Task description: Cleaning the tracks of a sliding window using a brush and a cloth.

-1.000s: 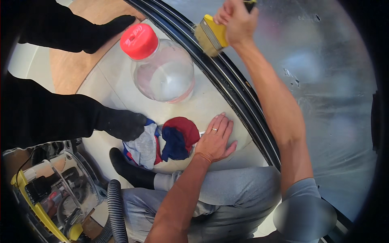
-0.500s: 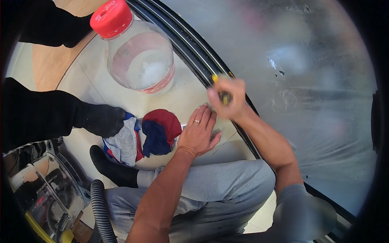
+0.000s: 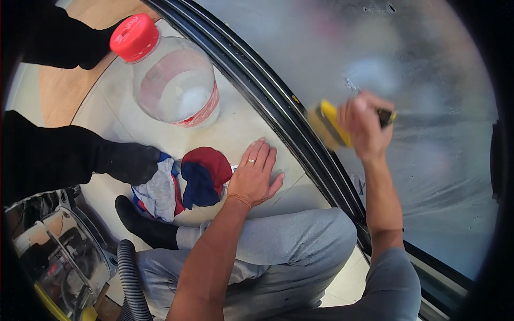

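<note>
In the head view, the right hand (image 3: 367, 125) has its fingers curled closed around the handle of a wide yellow brush (image 3: 336, 123), the handle's dark end showing past the fist. The brush is at the outer side of the curved black rail (image 3: 251, 80), its bristles toward the rail and blurred; whether they touch it, I cannot tell. Beyond the rail spreads a grey, shiny sheet (image 3: 433, 187). The left hand (image 3: 251, 179) lies palm down on the pale floor (image 3: 241, 128), fingers slightly spread, thumb apart, gripping nothing; it has a ring (image 3: 251, 160) on one finger and a thin band (image 3: 239, 200) at the wrist. Just beside it is a red and navy cloth (image 3: 206, 166), with a grey cloth (image 3: 159, 187) further left, partly under another person's black-socked foot (image 3: 134, 163). Farther forward stands a large clear bottle (image 3: 174, 80) with a red cap (image 3: 135, 38), well apart from both hands. At lower left are a see-through machine (image 3: 67, 251) and a ribbed grey hose (image 3: 130, 273) beside the seated person's leg (image 3: 289, 235).
</note>
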`<state>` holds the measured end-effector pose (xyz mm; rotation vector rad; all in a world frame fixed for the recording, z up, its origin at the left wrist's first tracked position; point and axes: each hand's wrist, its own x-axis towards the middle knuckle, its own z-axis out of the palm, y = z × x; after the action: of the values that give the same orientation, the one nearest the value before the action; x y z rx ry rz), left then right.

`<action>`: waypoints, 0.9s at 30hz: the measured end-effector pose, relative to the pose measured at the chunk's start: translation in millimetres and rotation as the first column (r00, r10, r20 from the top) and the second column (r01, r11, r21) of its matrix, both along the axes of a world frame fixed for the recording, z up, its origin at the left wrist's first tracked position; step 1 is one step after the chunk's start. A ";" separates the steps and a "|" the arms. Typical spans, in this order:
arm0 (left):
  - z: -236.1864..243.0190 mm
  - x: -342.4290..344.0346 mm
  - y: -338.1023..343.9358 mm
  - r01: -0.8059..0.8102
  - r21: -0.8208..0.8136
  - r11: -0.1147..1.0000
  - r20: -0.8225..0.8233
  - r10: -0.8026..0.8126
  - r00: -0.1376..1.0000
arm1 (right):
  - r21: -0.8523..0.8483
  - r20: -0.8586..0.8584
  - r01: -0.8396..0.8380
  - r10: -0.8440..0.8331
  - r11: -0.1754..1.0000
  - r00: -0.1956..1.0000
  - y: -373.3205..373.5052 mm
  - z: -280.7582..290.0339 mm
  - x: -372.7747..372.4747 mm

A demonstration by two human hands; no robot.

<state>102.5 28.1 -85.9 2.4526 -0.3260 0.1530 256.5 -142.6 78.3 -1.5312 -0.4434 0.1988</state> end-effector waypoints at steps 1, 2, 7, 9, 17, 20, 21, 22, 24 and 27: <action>-0.2 0.4 0.4 0.006 0.002 1.000 -0.003 -0.006 1.000 | -0.136 -0.018 0.040 -0.043 0.990 0.999 -13.7 -11.2 -12.8; 0.6 1.9 -1.2 0.005 0.012 1.000 -0.001 -0.005 1.000 | -0.137 -0.019 0.047 -0.050 0.989 0.999 -19.1 -34.1 -13.3; 2.1 2.5 -5.2 0.019 0.025 1.000 -0.013 -0.019 1.000 | -0.148 0.180 0.135 -0.108 0.980 0.978 32.8 -86.4 29.0; 2.0 3.8 -3.9 0.010 0.012 1.000 -0.002 -0.010 1.000 | -0.012 0.191 0.130 -0.125 0.991 0.974 81.9 -89.6 66.2; -0.3 6.2 -5.2 0.013 -0.042 0.999 0.013 -0.013 1.000 | -0.003 0.252 0.247 -0.238 0.969 0.938 175.2 -55.9 139.5; -0.6 3.6 -3.6 0.007 -0.046 0.999 0.025 -0.006 1.000 | 0.074 0.134 -0.012 0.002 0.997 0.991 115.3 -19.8 115.9; 0.2 3.3 -2.7 -0.008 -0.034 0.999 0.030 0.009 1.000 | 0.084 0.135 -0.056 0.044 0.995 0.990 86.4 -8.2 100.6; 0.9 3.5 -4.3 -0.017 -0.028 0.999 0.036 0.018 0.999 | 0.089 0.137 -0.094 0.081 0.992 0.987 52.1 6.0 80.8; -2.1 3.0 -7.2 -0.001 -0.040 0.999 0.052 0.003 0.999 | 0.062 -0.070 -0.044 0.048 0.997 0.996 -10.3 18.7 33.5; -3.2 2.1 -7.8 -0.016 0.003 1.000 0.039 0.015 0.999 | -0.061 -0.127 0.202 -0.208 0.978 0.970 -72.5 3.6 -31.7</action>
<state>104.7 20.3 -89.1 2.4582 -0.3243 0.2068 224.8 -215.1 81.9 -1.5885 -0.1735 0.1497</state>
